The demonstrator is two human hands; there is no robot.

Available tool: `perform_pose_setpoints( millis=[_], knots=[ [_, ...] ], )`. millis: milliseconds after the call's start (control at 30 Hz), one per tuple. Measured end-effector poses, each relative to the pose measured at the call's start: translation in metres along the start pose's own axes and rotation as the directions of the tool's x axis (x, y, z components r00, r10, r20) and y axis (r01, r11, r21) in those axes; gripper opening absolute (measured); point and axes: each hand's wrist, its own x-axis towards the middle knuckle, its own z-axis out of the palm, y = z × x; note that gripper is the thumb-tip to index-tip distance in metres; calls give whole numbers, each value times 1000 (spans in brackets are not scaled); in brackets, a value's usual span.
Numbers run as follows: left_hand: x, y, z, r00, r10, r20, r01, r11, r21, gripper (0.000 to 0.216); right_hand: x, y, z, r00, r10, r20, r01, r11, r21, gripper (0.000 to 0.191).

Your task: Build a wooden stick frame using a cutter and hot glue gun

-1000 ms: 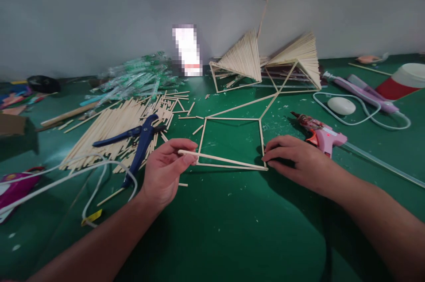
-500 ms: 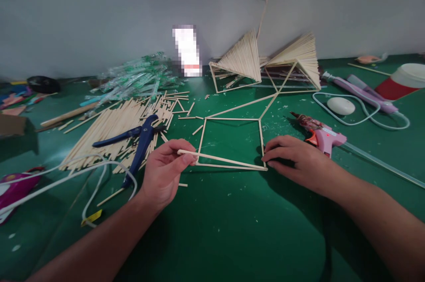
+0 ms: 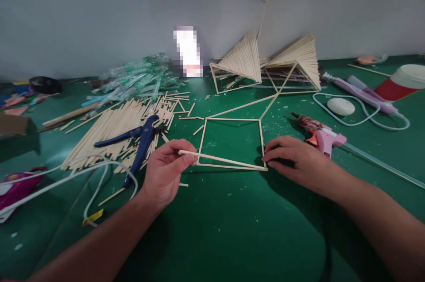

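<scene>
Between the thumb and fingers of my left hand [image 3: 171, 169] is the near end of a thin wooden stick [image 3: 222, 159]. The stick slants right, and its far end meets the lower right corner of a four-sided frame of wooden sticks [image 3: 232, 119]. That frame lies on the green table [image 3: 219, 237], joined to more sticks behind it. My right hand [image 3: 295, 160] pinches the frame's right side just above the same corner; its fingertips partly cover the stick there. My left fingertips also sit at the lower left corner and hide part of it.
Right of the frame lies a pink glue gun [image 3: 320, 133]. Blue cutters [image 3: 142, 144] rest on loose wooden sticks [image 3: 106, 129] at left, beside a white cable [image 3: 99, 164]. Two fan-shaped stick structures [image 3: 244, 58] stand by the wall. A red and white cup [image 3: 403, 83] is far right.
</scene>
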Motion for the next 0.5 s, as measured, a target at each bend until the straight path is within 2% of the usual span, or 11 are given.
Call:
perform_pose_setpoints(
  millis=[500],
  knots=[
    [-1,1,0,1000,21,-2,-21,999,36,11,0,-3,-1,1000,3,-18,-3,999,-34,19]
  ],
)
